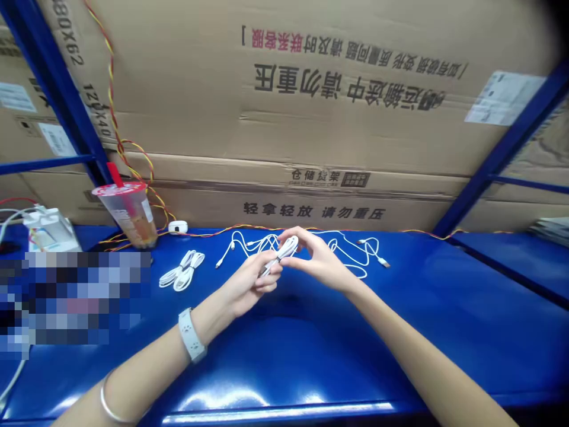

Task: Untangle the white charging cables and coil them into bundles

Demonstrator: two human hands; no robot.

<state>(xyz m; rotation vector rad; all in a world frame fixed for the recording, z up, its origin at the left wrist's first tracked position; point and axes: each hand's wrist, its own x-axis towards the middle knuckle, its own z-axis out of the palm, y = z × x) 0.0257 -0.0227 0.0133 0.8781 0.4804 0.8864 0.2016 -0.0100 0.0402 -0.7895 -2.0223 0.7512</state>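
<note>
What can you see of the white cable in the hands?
The white cable looks like thin, glossy plastic-sheathed cord, gathered into a small bundle pinched between the left hand and right hand. Loose loops lie behind the hands on the blue shelf, with small connectors visible at either side. Whether this is one cable or several cannot be told.

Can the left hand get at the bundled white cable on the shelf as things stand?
Probably yes: the bundled white cable lies beside the left hand with nothing between them, though that hand grips a coiled white cable and would likely have to release it first.
</note>
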